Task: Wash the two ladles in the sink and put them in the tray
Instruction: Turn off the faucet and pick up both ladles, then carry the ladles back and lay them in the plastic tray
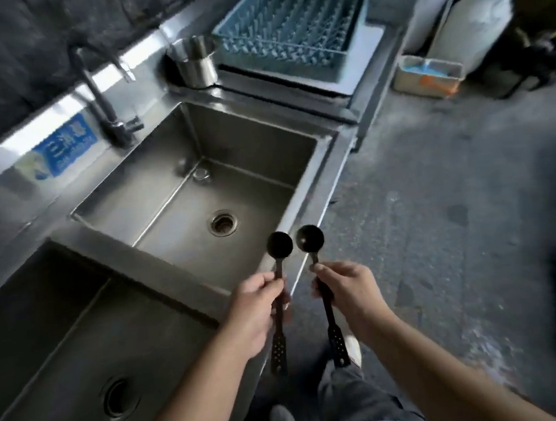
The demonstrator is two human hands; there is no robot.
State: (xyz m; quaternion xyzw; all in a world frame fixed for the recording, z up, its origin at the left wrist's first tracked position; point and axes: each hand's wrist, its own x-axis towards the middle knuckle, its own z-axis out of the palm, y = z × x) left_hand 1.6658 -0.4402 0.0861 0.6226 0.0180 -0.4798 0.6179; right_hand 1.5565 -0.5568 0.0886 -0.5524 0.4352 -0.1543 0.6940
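There are two black ladles, one in each hand. The left hand [258,310] has its fingers closed around the left ladle [278,292], and the right hand [345,292] grips the right ladle [320,284] the same way. Both ladles are held side by side above the front edge of the steel sink [152,203], bowls pointing away from the person, long axes nearly parallel. One blue tray [288,31] stands on the tabletop [362,61] beyond the sink, beside one steel pot [194,63]. The floor [443,227] is grey concrete.
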